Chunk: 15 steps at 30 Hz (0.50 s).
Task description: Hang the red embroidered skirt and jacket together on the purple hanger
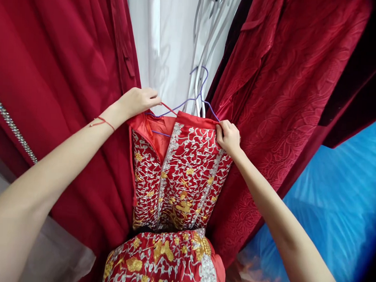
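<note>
A red embroidered skirt (190, 157) with silver scrolls and gold motifs hangs from a purple wire hanger (205, 78) in front of me. At the top left of its waistband, my left hand (143, 99) is closed in a pinch on a thin red cord (169, 109), which runs taut toward the band. My right hand (229, 136) grips the waistband's right corner, beside the hanger's end. The skirt's left side gapes open, showing shiny red lining (160, 142). Below, a fold of similar embroidered cloth (162, 255) bulges toward me.
Long dark red garments (76, 71) hang on the left, one with a sparkling trim (14, 126). On the right hang a textured red garment (288, 99) and bright blue fabric (337, 191). White hangers (206, 47) and white cloth (169, 41) are behind.
</note>
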### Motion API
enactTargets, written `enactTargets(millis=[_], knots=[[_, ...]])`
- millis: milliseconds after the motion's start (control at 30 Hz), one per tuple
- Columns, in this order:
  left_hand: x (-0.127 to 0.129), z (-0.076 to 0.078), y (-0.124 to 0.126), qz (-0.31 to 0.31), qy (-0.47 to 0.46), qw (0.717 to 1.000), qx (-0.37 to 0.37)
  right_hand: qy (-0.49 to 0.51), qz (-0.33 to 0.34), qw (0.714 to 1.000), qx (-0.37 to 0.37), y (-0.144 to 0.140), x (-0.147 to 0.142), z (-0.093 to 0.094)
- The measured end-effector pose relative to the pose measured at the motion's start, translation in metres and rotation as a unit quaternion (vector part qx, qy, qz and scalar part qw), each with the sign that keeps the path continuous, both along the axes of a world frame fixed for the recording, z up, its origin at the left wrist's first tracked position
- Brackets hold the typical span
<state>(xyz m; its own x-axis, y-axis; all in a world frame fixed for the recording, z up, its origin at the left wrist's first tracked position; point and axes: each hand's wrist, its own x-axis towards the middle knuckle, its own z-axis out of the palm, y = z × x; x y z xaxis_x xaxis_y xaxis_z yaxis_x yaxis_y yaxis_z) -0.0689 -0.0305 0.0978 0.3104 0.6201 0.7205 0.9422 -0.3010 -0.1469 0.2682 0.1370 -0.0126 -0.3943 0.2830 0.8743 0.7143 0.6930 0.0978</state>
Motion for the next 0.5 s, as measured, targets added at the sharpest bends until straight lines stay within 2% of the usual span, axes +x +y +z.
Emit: enactTargets(millis=[133,233,300,400,500], knots=[[0.002,-0.01,0.028,0.001,-0.141,0.99,0.018,0.013,0.028,0.999,-0.012,-0.007,0.006,0.006],[0.002,-0.018,0.04,-0.03,-0.275,0.961,-0.029,0.021,0.047,0.998,-0.035,-0.012,0.011,0.015],[-0.001,-0.017,0.04,-0.061,-0.316,0.944,-0.075,0.021,0.06,0.997,-0.044,-0.015,0.014,0.021],[-0.005,-0.007,0.03,-0.075,-0.283,0.948,-0.123,0.038,0.063,0.996,-0.05,-0.02,0.018,0.031],[-0.004,0.009,0.019,-0.043,-0.207,0.971,-0.111,0.04,0.044,0.997,-0.057,-0.026,0.019,0.035]])
